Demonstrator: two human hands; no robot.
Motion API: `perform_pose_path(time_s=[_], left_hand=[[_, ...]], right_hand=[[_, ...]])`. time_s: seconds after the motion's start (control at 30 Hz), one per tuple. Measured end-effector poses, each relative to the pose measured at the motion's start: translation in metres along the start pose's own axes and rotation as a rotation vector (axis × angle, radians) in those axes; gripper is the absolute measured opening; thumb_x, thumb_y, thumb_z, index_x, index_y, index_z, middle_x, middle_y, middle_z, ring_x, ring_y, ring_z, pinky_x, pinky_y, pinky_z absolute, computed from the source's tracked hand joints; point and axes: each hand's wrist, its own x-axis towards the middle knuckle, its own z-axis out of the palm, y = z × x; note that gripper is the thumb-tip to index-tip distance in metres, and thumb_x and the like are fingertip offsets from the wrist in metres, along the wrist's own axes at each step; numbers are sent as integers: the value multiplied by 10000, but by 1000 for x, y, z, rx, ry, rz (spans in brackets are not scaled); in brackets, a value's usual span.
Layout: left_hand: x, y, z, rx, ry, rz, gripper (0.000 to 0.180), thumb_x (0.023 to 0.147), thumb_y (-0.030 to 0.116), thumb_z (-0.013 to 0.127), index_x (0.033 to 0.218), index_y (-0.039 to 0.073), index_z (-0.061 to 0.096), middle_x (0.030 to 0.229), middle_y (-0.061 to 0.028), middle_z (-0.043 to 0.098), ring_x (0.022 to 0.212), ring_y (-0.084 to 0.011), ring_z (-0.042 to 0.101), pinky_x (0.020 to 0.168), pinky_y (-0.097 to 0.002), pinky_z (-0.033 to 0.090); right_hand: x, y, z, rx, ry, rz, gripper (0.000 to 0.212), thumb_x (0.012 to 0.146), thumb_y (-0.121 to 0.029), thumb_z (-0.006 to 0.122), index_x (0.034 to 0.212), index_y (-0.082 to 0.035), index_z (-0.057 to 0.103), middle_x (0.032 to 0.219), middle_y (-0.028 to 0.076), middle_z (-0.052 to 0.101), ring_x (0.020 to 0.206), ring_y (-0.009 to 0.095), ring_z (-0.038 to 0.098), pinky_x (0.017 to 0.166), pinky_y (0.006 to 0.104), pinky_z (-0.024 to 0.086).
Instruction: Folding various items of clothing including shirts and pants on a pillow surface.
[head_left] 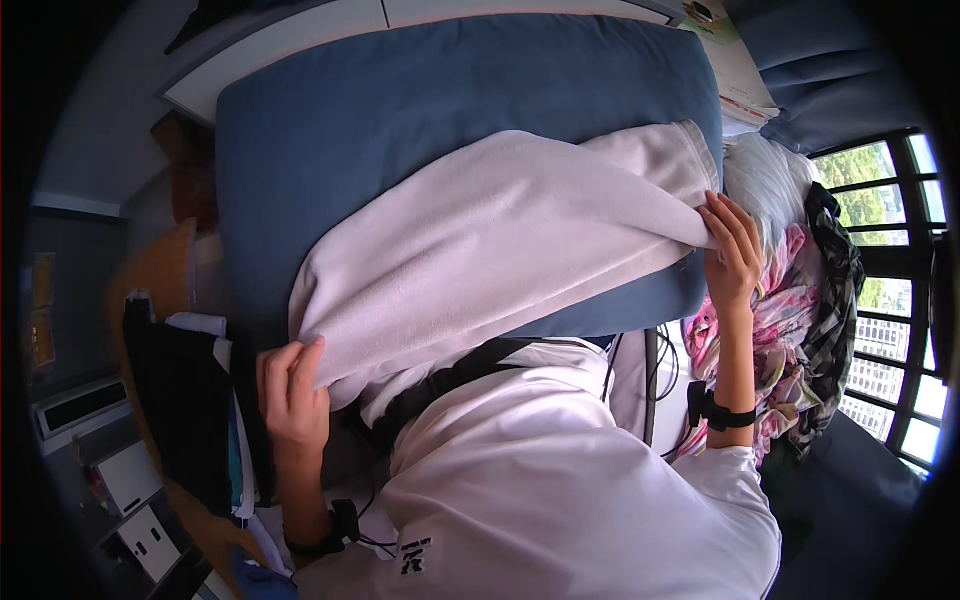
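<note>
A pale pinkish-white cloth (480, 230), soft and towel-like, lies loosely folded over a large blue padded surface (330, 140). Its near edge runs slantwise between my two hands. At the lower left, my left hand (295, 390) is closed on the cloth's corner, with thumb and fingers pinching the fabric. My right hand (733, 250) pinches the opposite end of the cloth at the right side of the blue padding. Behind that hand, a hemmed flap of the cloth lies on the padding. I cannot make out exactly what kind of textile it is.
Pink patterned fabric (770, 340) and a black-and-white checked cloth (835, 320) are heaped at the right, beside a barred window (890, 290). A white plastic bag (765, 185) sits above them. Dark clothing (180, 400) hangs at the left. A black cable (665, 365) loops near my lap.
</note>
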Motion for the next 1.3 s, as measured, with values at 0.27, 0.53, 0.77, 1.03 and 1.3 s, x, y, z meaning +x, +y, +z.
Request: perform_pose_path(time_s=[0.27,0.53,0.77,1.03,1.3], left_hand=[[-31,-12,67,-117,401,-457,407,814,10,749,1187,-36,593,1088,-181,592,1039,-321,633,905,-379,513],[-102,-70,-2,377,445,-308,276,774,-68,724,1009,2,597,921,-138,567,860,-304,592,749,-406,504],[-180,-68,-28,481,230,-528,227,769,16,697,907,30,518,943,-170,524,892,-387,538,776,-464,431],[-145,-42,1,81,-461,-687,567,808,-69,662,1314,-27,408,1327,-239,453,1241,-411,482,1094,-496,361],[-30,-47,50,-290,-106,-288,681,682,465,882,1134,35,608,1005,-117,642,974,-326,558,906,-446,442]], right_hand=[[-7,-3,18,77,82,188,405,775,187,548,1078,14,754,1168,124,755,1186,302,690,983,356,556],[-15,-7,26,-23,46,227,497,770,214,536,1163,-20,727,1215,100,741,1190,276,685,979,346,567],[-22,-4,30,-38,60,262,551,775,244,505,1210,-33,701,1206,81,747,1146,275,708,946,345,581],[-8,21,-12,1238,-100,798,770,938,-529,585,1515,-40,443,1593,188,391,1457,289,395,1192,415,291],[75,20,-10,849,-567,1127,753,870,-379,808,1393,92,540,1208,191,673,1121,201,649,1000,281,470]])
